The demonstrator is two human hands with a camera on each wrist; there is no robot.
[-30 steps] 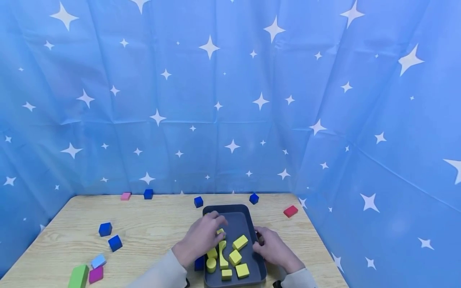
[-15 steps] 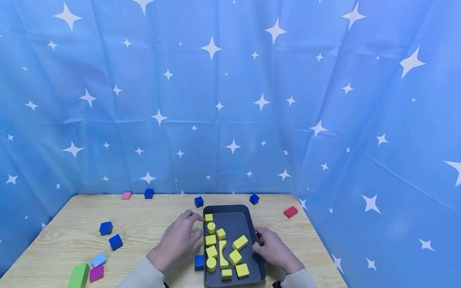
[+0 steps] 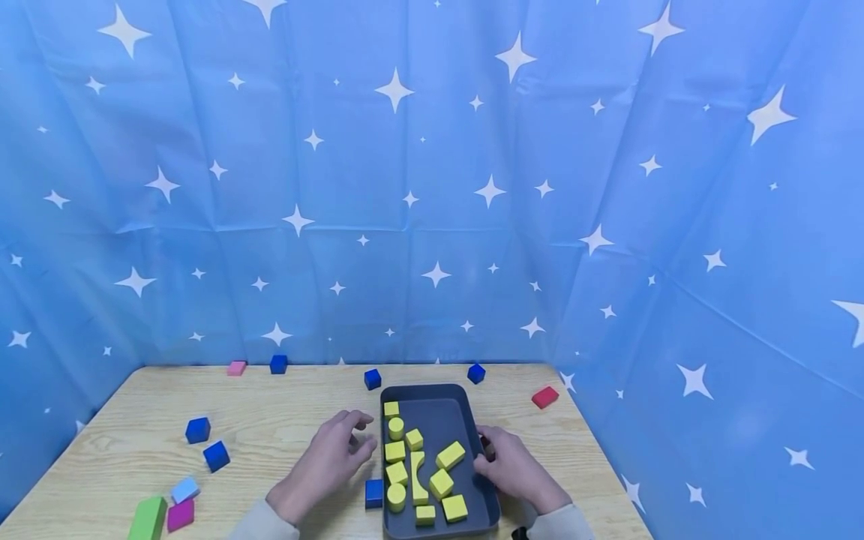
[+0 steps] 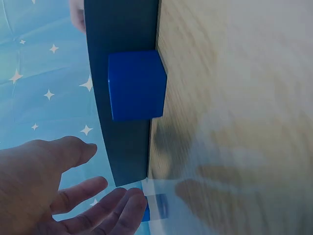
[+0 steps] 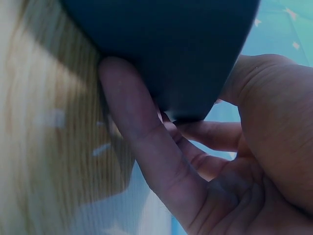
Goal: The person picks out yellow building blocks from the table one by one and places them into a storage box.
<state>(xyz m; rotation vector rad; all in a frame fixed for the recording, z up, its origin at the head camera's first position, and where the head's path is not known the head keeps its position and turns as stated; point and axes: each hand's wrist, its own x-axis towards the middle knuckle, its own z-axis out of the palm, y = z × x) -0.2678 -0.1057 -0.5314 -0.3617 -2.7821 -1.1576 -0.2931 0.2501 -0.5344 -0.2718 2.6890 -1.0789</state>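
A dark grey tray (image 3: 442,525) holds several yellow blocks (image 3: 451,455), among them cylinders and a long piece with a curved cutout (image 3: 418,478). My right hand (image 3: 516,469) grips the tray's right side; in the right wrist view (image 5: 215,161) the thumb lies at the rim and fingers reach along and under the wall. Left of the tray, my left hand (image 3: 331,457) hovers with loosely bent fingers, holding nothing. Close to that hand a blue block (image 3: 373,493) stands by the tray's left wall, large in the left wrist view as a blue cube (image 4: 136,85).
Blue cubes (image 3: 198,430) are scattered at the left and along the back. Pink (image 3: 236,368) and red (image 3: 544,397) blocks lie near the far edge. Light blue (image 3: 185,490), magenta (image 3: 181,514) and green (image 3: 147,517) blocks sit front left. A starry blue curtain (image 3: 432,187) borders the wooden table (image 3: 290,420).
My left hand has drawn back from over the tray to its left, uncovering yellow blocks along that wall, then lowered slightly. The right hand and tray stay put.
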